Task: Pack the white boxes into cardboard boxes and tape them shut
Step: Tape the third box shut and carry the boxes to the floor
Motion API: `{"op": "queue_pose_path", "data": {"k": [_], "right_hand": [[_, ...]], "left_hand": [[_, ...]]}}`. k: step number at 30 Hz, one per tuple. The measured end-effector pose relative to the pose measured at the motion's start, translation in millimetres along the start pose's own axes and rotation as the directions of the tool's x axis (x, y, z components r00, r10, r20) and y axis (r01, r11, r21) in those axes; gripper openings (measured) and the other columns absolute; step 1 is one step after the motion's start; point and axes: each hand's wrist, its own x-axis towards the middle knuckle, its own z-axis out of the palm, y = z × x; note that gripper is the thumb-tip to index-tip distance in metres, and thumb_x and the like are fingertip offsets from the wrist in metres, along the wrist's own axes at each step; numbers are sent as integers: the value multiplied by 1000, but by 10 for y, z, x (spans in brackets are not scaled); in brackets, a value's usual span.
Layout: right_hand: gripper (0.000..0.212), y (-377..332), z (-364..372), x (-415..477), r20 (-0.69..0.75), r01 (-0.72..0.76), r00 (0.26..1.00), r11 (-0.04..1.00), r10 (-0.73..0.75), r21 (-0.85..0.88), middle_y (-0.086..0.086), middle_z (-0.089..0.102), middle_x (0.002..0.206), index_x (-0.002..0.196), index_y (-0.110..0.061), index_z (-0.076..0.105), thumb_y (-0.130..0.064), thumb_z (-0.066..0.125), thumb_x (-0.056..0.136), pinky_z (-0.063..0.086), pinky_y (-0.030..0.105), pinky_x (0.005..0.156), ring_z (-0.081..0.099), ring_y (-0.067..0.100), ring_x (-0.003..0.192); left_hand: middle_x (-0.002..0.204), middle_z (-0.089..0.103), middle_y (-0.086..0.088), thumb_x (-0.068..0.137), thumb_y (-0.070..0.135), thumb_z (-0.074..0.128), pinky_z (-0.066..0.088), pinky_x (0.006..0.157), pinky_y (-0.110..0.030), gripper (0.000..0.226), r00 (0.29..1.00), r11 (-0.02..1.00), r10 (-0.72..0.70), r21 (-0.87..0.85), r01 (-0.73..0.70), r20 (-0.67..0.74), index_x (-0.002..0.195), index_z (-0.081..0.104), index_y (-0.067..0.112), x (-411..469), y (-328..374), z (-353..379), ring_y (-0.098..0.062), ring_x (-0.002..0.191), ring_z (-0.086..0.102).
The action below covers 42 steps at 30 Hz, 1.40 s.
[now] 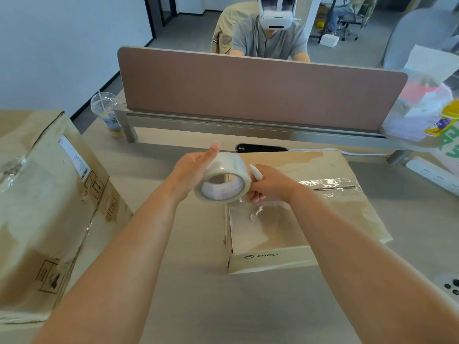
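- The fingers (255, 194) of the right hand (270, 186) are curled shut around a thin white tool (255, 173), most likely a small cutter, whose tip pokes up above the knuckles; the fingertips also touch the side of the tape roll (223, 181).
- The left hand (196, 167) lies flat and open against the far side of the roll, fingers straight, palm pressing the roll rather than wrapping it.
- The roll is held in the air just above the near left corner of the closed cardboard box (293, 209), which sits on the desk (198, 281) in front of the person.
- A shiny strip of tape (330, 186) already runs across the box lid along the seam, so the job in hand looks like ending that strip or starting another.
- To do it well, keep the roll steady with the left palm so the tape stays tight, and bring the tool's edge across the tape close to the box corner.
- Cut away from the left hand; those straight fingers sit near the tool's path.
- Press the loose end down flat over the edge; torn paper (257, 212) on the lid there may stop it sticking.
- A second, larger cardboard box (42, 207) stands well apart on the left.
- No white boxes show; whether they are inside I cannot tell.
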Motion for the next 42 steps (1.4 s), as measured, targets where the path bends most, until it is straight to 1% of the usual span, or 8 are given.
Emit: {"op": "queue_pose_path", "data": {"k": [8, 14, 19, 22, 31, 37, 39, 42], "right_hand": [[23, 6, 11, 7, -35, -25, 999, 1000, 25, -4, 11, 66, 70, 73, -14, 40, -3, 54, 88, 47, 23, 58, 62, 15, 54], [24, 13, 19, -18, -63, -31, 998, 999, 32, 14, 9, 65, 65, 72, -13, 40, -4, 56, 87, 50, 21, 58, 61, 13, 50], [25, -20, 43, -26, -83, -40, 996, 999, 39, -9, 3, 62, 58, 70, -14, 38, -5, 55, 86, 44, 21, 57, 59, 11, 47], [25, -34, 64, -9, -104, -43, 994, 997, 36, -67, -1, 62, 55, 70, -15, 39, -10, 54, 88, 41, 21, 57, 59, 10, 48], [20, 112, -81, -127, -184, -104, 980, 987, 80, -126, -1, 61, 54, 73, -13, 46, -18, 53, 91, 49, 24, 60, 54, 13, 42], [18, 273, -338, -312, -211, -228, 961, 944, 179, -239, -1, 61, 51, 72, -11, 47, -16, 50, 90, 44, 20, 52, 53, 9, 36], [15, 228, -334, -347, -185, -191, 969, 970, 163, -147, -1, 63, 52, 76, -12, 48, -16, 51, 91, 47, 19, 50, 55, 9, 38], [13, 135, -213, -385, -111, -130, 986, 991, 126, -28, 2, 65, 56, 80, -11, 48, -12, 49, 93, 51, 20, 48, 60, 11, 42]], "left_hand": [[73, 42, -5, 58, 70, 57, 28, 65, -32, 59, 996, 995, -91, 33, 91, -2, 72, 52, 13, -52, -326, -285, -21, 66, 37], [57, 20, 4, 74, 50, 57, 26, 48, -16, 49, 1000, 999, -22, -27, 21, -14, 54, 22, 22, -117, -505, -229, -12, 53, 19], [72, 40, -10, 75, 54, 54, 30, 63, -28, 45, 992, 989, -118, -87, 121, 39, 73, 49, 9, -135, -722, -196, -19, 68, 36], [76, 44, -9, 84, 42, 50, 32, 66, -29, 32, 990, 985, -131, -109, 137, 59, 79, 52, 10, -153, -786, -127, -19, 72, 40], [79, 56, -5, 68, 28, 42, 40, 80, -40, 27, 951, 981, -187, -7, 195, 248, 79, 61, 13, -25, -544, 112, -24, 79, 49], [87, 55, 0, 82, 29, 47, 39, 75, -27, 18, 856, 972, -234, 112, 206, 460, 90, 59, 18, -22, -304, 558, -15, 79, 50], [89, 54, 1, 91, 24, 50, 39, 69, -22, 6, 847, 968, -249, 100, 229, 470, 90, 55, 21, -31, -269, 670, -12, 76, 50], [84, 56, -3, 77, 31, 59, 38, 71, -26, 17, 848, 975, -224, 102, 200, 480, 82, 57, 16, -41, -309, 690, -18, 75, 51]]}}
